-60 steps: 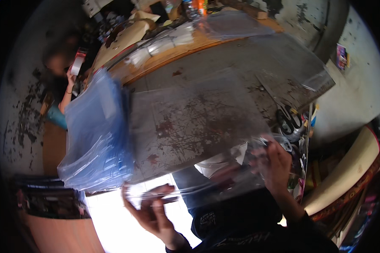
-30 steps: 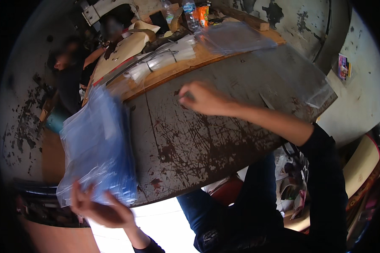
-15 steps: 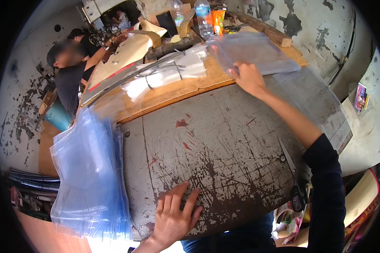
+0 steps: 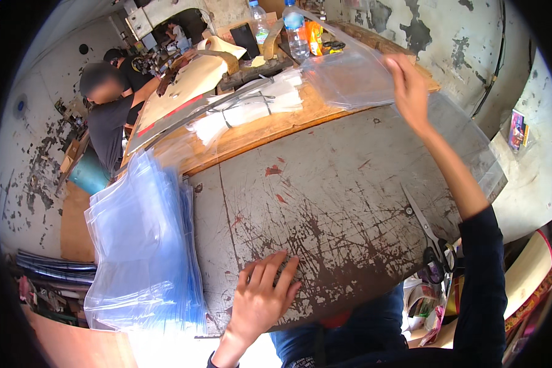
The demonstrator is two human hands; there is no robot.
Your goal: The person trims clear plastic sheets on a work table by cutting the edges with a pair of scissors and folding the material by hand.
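At the far right, my right hand (image 4: pixel 411 92) pinches a clear plastic sheet (image 4: pixel 356 44) by its edge. The sheet is raised and bowed above a flat pile of clear plastic sheets (image 4: pixel 349 83) on a wooden board. My left hand (image 4: pixel 264 294) rests palm down near the front edge of the scratched grey tabletop (image 4: pixel 300 202), its fingers stretched and holding nothing. To its left, a thick stack of bluish clear plastic sleeves (image 4: pixel 144 245) overhangs the table's left edge. A pair of scissors (image 4: pixel 424 228) lies at the right with its blades partly apart.
White strips tied in bundles (image 4: pixel 251 110) lie on the wooden board (image 4: pixel 260 134). Behind them stand two plastic bottles (image 4: pixel 295 34), an orange packet (image 4: pixel 314 38) and a dark phone-like slab (image 4: pixel 244 40). Another person (image 4: pixel 107 116) sits at the far left near a sewing machine.
My right hand has moved to the right and raised a clear sheet off the pile. My left hand stays on the tabletop. The whole view has shifted slightly.
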